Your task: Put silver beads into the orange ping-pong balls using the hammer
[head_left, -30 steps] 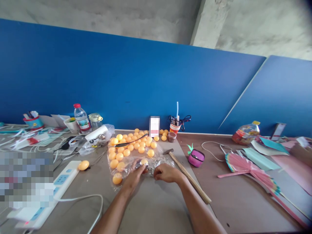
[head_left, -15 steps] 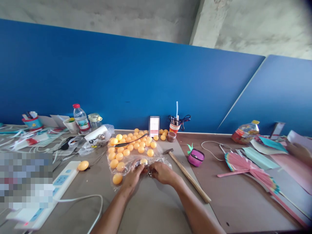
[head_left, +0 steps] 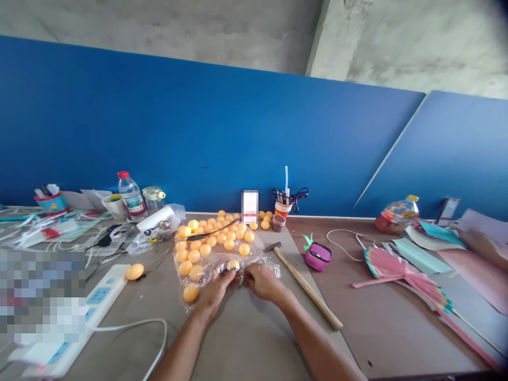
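My left hand (head_left: 217, 290) is closed around a pale yellow ping-pong ball (head_left: 233, 264), with something shiny beside it at the fingertips. Close on its right, my right hand (head_left: 261, 281) has its fingers curled together; what they pinch is hidden. Both hands rest at the near edge of a crumpled clear plastic bag (head_left: 216, 260). Beyond them, several orange ping-pong balls (head_left: 193, 256) lie on and around the plastic. A thin black strap-like strip (head_left: 214, 231) crosses the balls.
Right of my hands lies a wooden-handled hammer (head_left: 307, 288), then a purple pouch (head_left: 318, 256). A white power strip (head_left: 99, 296) and cable are at left. Pink fans (head_left: 397, 270) lie far right, near another person's hand (head_left: 482, 244). A blue partition (head_left: 206, 132) stands behind.
The right hand has turned slightly, and the shiny bit seen under its fingers before is now hidden. The left hand keeps the ball in nearly the same place.
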Demonstrator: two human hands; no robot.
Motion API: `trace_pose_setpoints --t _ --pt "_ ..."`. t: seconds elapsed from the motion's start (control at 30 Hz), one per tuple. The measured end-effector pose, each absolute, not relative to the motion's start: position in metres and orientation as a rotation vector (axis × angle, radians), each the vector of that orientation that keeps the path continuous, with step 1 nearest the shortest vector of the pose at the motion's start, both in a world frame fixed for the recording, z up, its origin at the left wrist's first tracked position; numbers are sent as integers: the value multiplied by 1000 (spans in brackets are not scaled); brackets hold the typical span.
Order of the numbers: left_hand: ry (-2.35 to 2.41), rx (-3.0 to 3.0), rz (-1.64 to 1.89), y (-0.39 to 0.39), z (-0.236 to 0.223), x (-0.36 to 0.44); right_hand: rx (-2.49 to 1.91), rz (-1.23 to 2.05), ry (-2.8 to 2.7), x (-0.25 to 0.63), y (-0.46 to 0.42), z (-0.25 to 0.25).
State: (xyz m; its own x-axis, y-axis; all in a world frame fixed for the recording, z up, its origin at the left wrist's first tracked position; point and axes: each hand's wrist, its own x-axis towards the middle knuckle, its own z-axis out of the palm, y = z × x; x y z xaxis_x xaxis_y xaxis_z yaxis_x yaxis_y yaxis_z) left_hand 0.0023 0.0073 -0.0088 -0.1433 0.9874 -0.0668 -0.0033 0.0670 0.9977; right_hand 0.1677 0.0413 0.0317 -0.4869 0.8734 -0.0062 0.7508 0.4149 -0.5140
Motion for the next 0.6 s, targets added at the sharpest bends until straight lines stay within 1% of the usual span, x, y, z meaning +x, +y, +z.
trace_pose_setpoints --t 0.23,0.33,0.43,0.6 --pt "1081 980 1218 5 0 4 -1361 1086 -2048 178 49 44" --pt "1063 990 1202 4 2 3 -1335 1275 -1875 176 47 43" --pt "1077 1003 1173 4 1 2 -1209 1466 -1800 175 47 39" --pt "1094 995 1174 4 2 2 -1100 1611 -1711 176 50 34"
